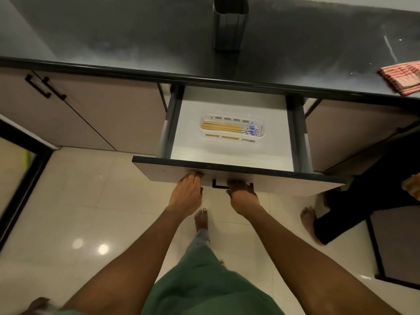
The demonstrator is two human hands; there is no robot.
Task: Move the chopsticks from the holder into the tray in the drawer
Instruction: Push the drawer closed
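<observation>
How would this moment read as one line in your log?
chopsticks: lying in tray | drawer: open | holder: on counter | left hand: touching drawer front | right hand: at handle

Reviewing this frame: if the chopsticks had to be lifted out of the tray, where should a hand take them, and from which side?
Probably mid-length, from straight above. The chopsticks lie flat and parallel in the white tray, whose walls close off every side; only the top is open, and a middle pinch keeps the bundle balanced.
</observation>
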